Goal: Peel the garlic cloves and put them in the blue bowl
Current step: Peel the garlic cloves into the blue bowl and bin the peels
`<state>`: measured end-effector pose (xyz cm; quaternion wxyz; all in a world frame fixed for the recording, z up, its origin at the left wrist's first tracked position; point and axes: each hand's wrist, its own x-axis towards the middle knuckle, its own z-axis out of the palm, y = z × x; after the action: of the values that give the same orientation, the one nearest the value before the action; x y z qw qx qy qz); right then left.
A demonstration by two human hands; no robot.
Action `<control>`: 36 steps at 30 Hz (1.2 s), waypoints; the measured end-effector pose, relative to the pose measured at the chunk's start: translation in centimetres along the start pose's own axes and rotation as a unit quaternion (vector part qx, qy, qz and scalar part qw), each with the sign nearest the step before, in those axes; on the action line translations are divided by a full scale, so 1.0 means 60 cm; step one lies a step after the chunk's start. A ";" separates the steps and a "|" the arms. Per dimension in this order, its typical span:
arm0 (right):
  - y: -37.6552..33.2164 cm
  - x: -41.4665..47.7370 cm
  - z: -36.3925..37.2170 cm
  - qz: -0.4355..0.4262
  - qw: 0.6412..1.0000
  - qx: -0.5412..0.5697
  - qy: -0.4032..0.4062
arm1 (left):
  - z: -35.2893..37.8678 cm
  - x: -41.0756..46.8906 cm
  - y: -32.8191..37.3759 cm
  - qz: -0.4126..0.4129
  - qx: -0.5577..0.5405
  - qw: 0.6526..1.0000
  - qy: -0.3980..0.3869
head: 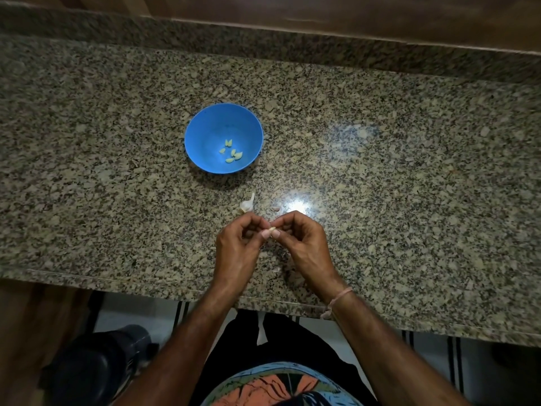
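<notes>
Pinching one small clove (272, 229) between them, the left hand (238, 238) and right hand (301, 238) meet fingertip to fingertip above the counter (409, 171) near its front edge, fingers curled. Just beyond them lies a garlic piece (246, 204) with its stalk, a skin scrap (275, 208) near it. Farther back stands the bowl (205, 124), holding several peeled cloves (231, 155). A thread (341, 297) circles the right wrist.

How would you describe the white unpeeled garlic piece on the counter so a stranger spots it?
On the speckled granite countertop, find the round blue bowl. Just in front of it, nearer the person, lies the white papery garlic piece with a pointed tip. Unlike the yellowish peeled cloves inside the bowl, it has its skin on and lies on stone.
</notes>
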<state>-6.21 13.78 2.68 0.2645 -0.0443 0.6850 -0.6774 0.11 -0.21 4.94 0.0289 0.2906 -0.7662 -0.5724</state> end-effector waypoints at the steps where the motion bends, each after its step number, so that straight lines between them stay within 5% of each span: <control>1: 0.000 -0.001 -0.001 0.002 1.000 0.001 -0.001 | 0.000 0.001 -0.001 0.001 -0.004 1.000 -0.012; 21: 0.005 -0.016 -0.006 0.008 1.000 0.008 0.003 | 0.003 -0.006 -0.004 -0.002 -0.022 0.996 -0.087; 36: 0.003 -0.017 -0.011 0.057 0.996 0.072 -0.015 | 0.023 -0.008 -0.008 -0.087 -0.115 0.984 -0.102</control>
<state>-5.56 14.81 2.79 0.3157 0.0036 0.6314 -0.7083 0.19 1.13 4.17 -0.0662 0.2911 -0.6663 -0.6833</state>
